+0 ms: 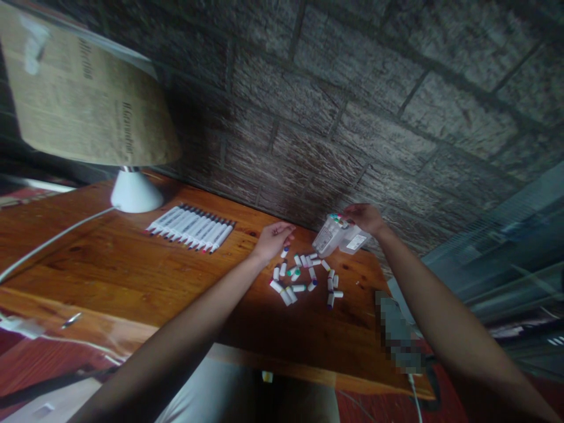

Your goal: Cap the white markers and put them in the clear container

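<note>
My left hand (275,239) hovers over the desk with fingers curled and tips close together; whatever they may pinch is too small to make out. Just below it lie several loose white marker caps (298,288) with coloured ends, scattered in a loose cluster. My right hand (365,217) is at the top of a clear plastic case (328,236), its fingers bent down by the coloured ends (335,217) that show at the opening. What those fingertips grip is hidden. A second clear plastic piece (353,239) with a white label stands beside the case, under my right hand.
A row of white markers (191,228) lies side by side on the wooden desk (211,288). A lamp (136,191) with a printed shade stands at the left, its white cord trailing. A stone-pattern wall (286,106) backs the desk. A blurred-out object (399,335) lies at the right edge.
</note>
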